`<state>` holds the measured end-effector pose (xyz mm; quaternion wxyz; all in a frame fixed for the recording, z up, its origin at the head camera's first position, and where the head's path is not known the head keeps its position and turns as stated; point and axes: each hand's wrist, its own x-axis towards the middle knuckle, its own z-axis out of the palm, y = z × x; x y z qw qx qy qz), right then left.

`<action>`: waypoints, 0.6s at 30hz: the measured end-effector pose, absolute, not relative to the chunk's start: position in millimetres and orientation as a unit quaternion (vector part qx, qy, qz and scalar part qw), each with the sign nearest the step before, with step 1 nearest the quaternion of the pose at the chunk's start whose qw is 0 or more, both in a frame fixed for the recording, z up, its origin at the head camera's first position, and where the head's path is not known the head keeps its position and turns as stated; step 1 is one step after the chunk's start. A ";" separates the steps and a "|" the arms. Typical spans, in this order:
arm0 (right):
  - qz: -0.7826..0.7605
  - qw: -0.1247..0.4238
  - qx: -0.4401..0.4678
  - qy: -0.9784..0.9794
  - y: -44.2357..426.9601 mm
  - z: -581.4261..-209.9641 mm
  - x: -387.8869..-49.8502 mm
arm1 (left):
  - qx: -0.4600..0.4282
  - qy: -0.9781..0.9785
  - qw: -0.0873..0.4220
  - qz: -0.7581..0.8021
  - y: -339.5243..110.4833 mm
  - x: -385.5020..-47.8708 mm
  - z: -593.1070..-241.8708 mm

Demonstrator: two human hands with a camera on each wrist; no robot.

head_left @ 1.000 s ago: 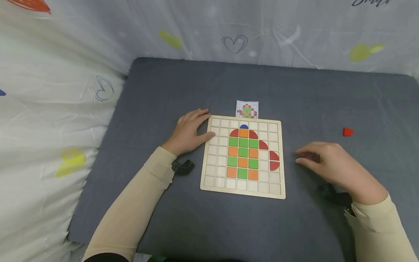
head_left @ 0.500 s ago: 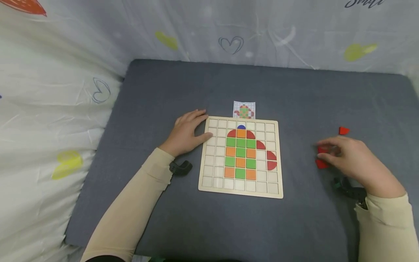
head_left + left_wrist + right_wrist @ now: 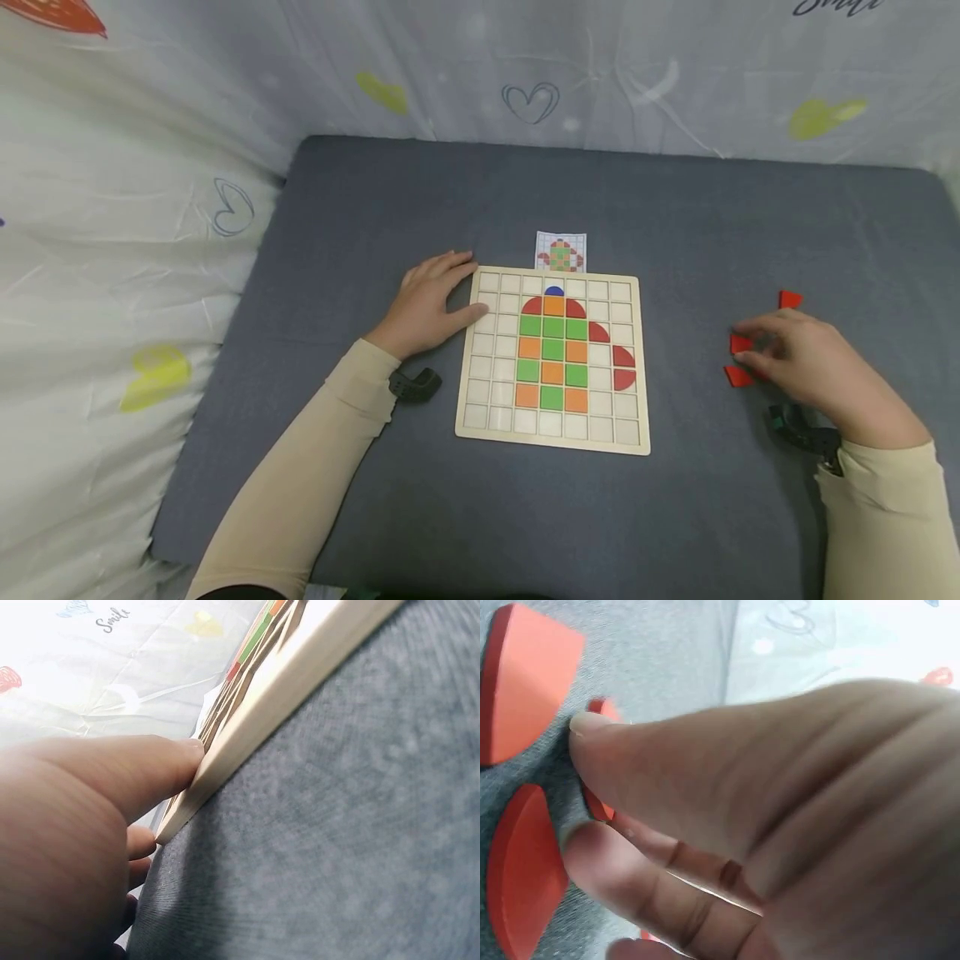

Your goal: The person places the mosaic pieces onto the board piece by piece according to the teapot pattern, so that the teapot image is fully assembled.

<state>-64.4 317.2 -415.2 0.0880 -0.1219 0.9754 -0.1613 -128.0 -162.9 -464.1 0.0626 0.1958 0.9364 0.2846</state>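
Note:
My left hand (image 3: 433, 308) rests at the upper left corner of a wooden grid board (image 3: 480, 433), its thumb on the rim. Green and orange squares, dark red quarter-round pieces and a blue half-round piece sit in the board's cells. Right of the board, my right hand (image 3: 806, 367) is low over loose red quarter-round pieces. Its thumb and index finger are bent about one red piece (image 3: 741, 343); whether they touch it is unclear. Another red piece (image 3: 738, 377) lies just below the thumb. In the right wrist view, two red pieces (image 3: 532, 682) lie beside the fingertips.
A small printed card (image 3: 561, 252) with a coloured grid pattern lies against the board's far edge. One more red piece (image 3: 790, 298) is beyond my right hand. The grey table (image 3: 675, 217) ends at a pale curtain (image 3: 465, 67) at the back and left.
My right hand has moved right, from beside the board to the red pieces, and hardly shifts over the last half second. The left hand stays on the board. The view has shifted slightly.

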 end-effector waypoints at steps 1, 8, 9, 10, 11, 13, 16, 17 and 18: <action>-0.163 0.087 -0.119 0.976 317.3 -416.5 -64.8 | 0.196 0.936 0.062 0.285 -162.8 -127.8 -464.2; -0.174 0.078 -0.120 0.974 312.6 -417.6 -68.3 | 0.196 0.936 0.061 0.286 -163.1 -128.2 -462.2; -0.177 0.081 -0.118 0.974 311.3 -417.2 -68.0 | 0.197 0.936 0.061 0.286 -163.3 -128.3 -462.2; -0.180 0.086 -0.115 0.973 310.0 -416.7 -67.5 | 0.197 0.936 0.062 0.286 -163.4 -128.4 -462.5; -0.185 0.092 -0.111 0.972 308.5 -416.2 -66.8 | 0.198 0.935 0.062 0.286 -163.5 -128.5 -462.9; -0.192 0.098 -0.110 0.970 306.3 -415.7 -65.5 | 0.197 0.935 0.063 0.288 -163.5 -128.4 -463.6; -0.197 0.099 -0.113 0.969 300.3 -414.4 -64.0 | 0.197 0.935 0.064 0.289 -163.3 -127.9 -464.0; -0.200 0.094 -0.115 0.969 297.7 -413.5 -63.5 | 0.197 0.935 0.064 0.288 -163.2 -127.9 -464.0; -0.200 0.089 -0.119 0.969 295.1 -412.4 -63.1 | 0.197 0.935 0.065 0.289 -163.1 -127.9 -463.8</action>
